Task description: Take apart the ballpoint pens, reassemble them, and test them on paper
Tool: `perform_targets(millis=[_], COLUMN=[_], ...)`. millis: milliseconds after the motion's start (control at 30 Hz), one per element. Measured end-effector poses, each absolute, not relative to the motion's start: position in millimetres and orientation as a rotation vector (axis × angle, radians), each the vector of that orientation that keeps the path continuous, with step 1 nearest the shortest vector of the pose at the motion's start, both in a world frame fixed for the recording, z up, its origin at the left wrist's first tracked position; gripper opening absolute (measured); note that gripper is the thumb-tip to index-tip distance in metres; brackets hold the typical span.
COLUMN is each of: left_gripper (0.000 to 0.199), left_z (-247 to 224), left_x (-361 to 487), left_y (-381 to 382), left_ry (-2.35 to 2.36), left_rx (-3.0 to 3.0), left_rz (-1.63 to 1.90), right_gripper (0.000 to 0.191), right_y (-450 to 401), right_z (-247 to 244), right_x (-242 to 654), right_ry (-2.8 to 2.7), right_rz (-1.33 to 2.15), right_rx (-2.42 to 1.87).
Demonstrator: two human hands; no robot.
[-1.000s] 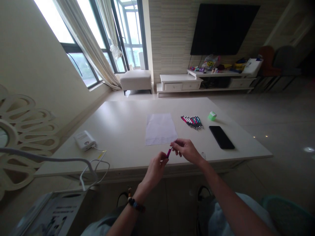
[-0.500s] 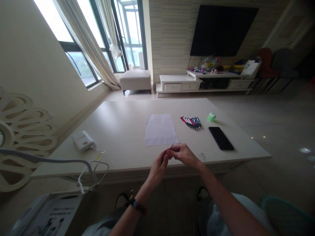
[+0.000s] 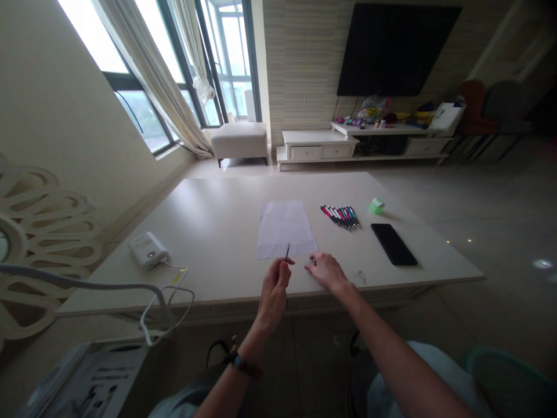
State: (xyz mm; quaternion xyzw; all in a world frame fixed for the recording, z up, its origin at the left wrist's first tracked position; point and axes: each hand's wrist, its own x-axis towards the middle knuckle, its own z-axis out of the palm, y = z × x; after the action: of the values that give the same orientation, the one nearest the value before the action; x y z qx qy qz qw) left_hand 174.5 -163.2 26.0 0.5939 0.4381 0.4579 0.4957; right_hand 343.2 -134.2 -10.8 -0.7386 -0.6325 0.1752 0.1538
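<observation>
White tabletop bears a sheet of paper near its front edge, where the left hand pinches a thin dark pen refill upright over the sheet's near edge, while the right hand sits just beside it, fingers loosely open and holding nothing.

Dim interior lit chiefly by daylight from the tall windows at upper left, their panes burnt out to white, with the far right corner falling into shadow. A soft shadow trails right of the green cube. Small glare spots mark the floor tiles at far right. Wide-angle distortion tilts the walls and stretches the frame edges. The left hand and right hand show no marked motion blur, and focus holds across the frame.
</observation>
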Motion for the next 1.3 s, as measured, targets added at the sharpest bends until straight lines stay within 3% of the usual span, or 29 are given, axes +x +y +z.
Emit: perform_targets(millis=[133, 367, 500, 700, 1300], left_gripper=[0.037, 0.034, 0.035, 0.035, 0.037], left_z=[26.4, 18.2, 16.5, 14.5, 11.8], left_x=[171.8, 168.2, 168.3, 170.2, 170.3], left_y=[-163.2, -160.3, -160.8, -163.7, -163.8], left_ry=[1.150, 1.265, 1.317, 1.322, 1.293], left_rx=[1.498, 1.549, 1.589, 1.622, 1.663], left_rz=[1.086, 1.052, 0.996, 0.914, 0.896], right_gripper=[0.011, 0.013, 0.012, 0.031, 0.036], right_y=[-128.2, -131.0, -126.0, -129.0, -144.8], right_z=[-18.7, -25.3, -15.8, 14.1, 27.9], right_x=[337.4, 337.0, 338.7, 335.2, 323.8], right_ry=[-1.842, -1.805, -1.487, -1.048, -1.292], right_rz=[0.465, 0.438, 0.660, 0.961, 1.081], right_rx=[-2.111, -2.059, -1.721, -1.175, -1.218])
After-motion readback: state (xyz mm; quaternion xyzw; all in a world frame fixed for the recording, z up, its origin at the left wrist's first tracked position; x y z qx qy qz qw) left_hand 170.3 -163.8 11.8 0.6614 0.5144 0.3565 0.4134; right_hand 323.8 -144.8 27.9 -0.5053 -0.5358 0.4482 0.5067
